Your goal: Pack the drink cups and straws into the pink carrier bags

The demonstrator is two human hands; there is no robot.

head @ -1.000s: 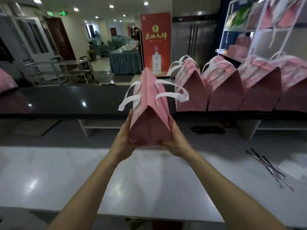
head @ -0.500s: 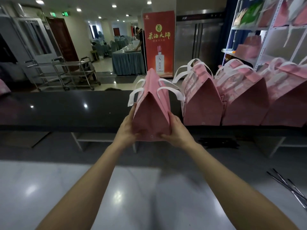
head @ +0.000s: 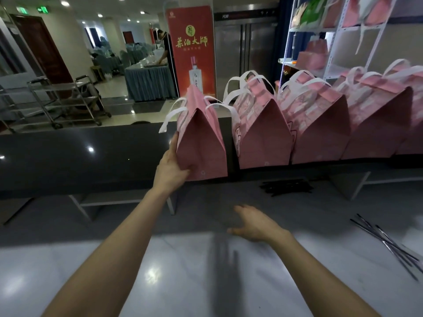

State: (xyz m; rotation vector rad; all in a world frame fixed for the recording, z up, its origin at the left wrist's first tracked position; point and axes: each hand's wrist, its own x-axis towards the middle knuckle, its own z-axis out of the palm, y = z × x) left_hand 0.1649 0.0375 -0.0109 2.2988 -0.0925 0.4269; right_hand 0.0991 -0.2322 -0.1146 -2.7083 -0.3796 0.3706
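A pink carrier bag with white handles stands upright on the dark raised counter, at the left end of a row of several like pink bags. My left hand holds its lower left corner, thumb across the front face. My right hand hovers free over the white worktop, fingers relaxed and blurred, holding nothing. Wrapped straws lie on the worktop at the right edge. No drink cups show.
A pile of black straws lies under the dark counter's lip. Behind stand a red banner, a steel fridge, a white shelf rack and a metal trolley. A person bends over a far table.
The bag went forward and right from above the worktop onto the dark counter beside the row. My right hand let go of it and pulled back over the worktop.
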